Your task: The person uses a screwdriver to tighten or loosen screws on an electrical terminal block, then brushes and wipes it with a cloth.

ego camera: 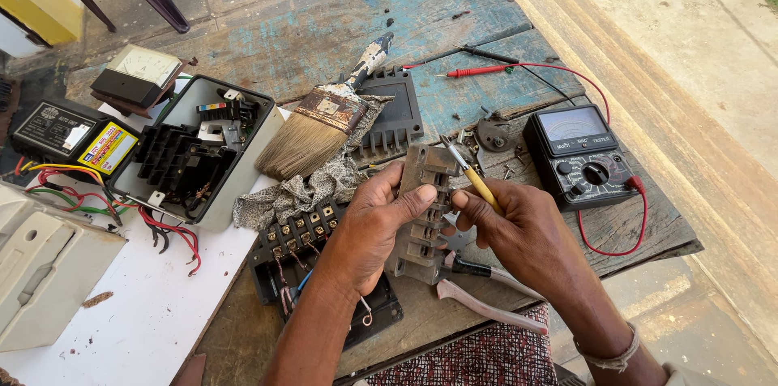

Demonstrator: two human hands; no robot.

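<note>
My left hand (369, 228) grips a grey plastic contactor block (423, 216), holding it upright over the bench's front edge. My right hand (519, 228) holds a yellow-handled screwdriver (468, 171) whose metal tip rests against the top of the block. Under the hands lie pliers (486, 289) with pale pink grips. A black terminal block (301, 232) with several brass screws sits just left of my left wrist.
An analog multimeter (579, 155) with red and black probes (478, 71) sits at the right. A paintbrush (324, 122) lies on a rag (312, 183). An open grey starter box (198, 151), panel meter (138, 74), black cover (393, 118) and a white board (154, 305) fill the left.
</note>
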